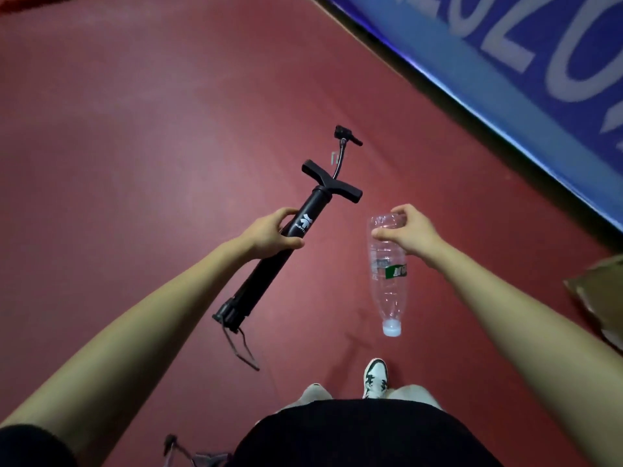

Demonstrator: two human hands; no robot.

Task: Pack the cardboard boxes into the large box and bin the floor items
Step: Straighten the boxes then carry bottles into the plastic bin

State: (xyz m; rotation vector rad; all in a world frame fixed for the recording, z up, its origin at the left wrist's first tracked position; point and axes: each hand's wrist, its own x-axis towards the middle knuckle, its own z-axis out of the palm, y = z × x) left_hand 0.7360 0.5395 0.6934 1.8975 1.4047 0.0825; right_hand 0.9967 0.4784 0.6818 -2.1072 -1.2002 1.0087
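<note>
Evidently both floor items are in hand and off the red floor (135, 129). The black pump (266, 281) sits in the left hand (269, 234), whose fingers (290, 244) are clamped round the barrel about midway. That is probably near its balance point, so the long tool neither tips nor drags. Its long axis runs on a slant: the T-handle (332, 185) and hose head (347, 136) point away from the person and to the right, and the foot bracket (229, 315) points back toward the left arm.

The clear plastic bottle (387, 281) hangs from the right hand (411, 232), which pinches it by the base end from above, thumb on one side and curled fingers (401, 210) on the other. Light and seemingly empty, it needs no firmer hold. Its axis lies almost straight toward the person, white cap (392, 328) nearest the shoe (375, 377).

Pump and bottle are near each other but apart. No bin shows; some cardboard (596, 291) juts in at the right edge, below a blue banner (505, 79).
</note>
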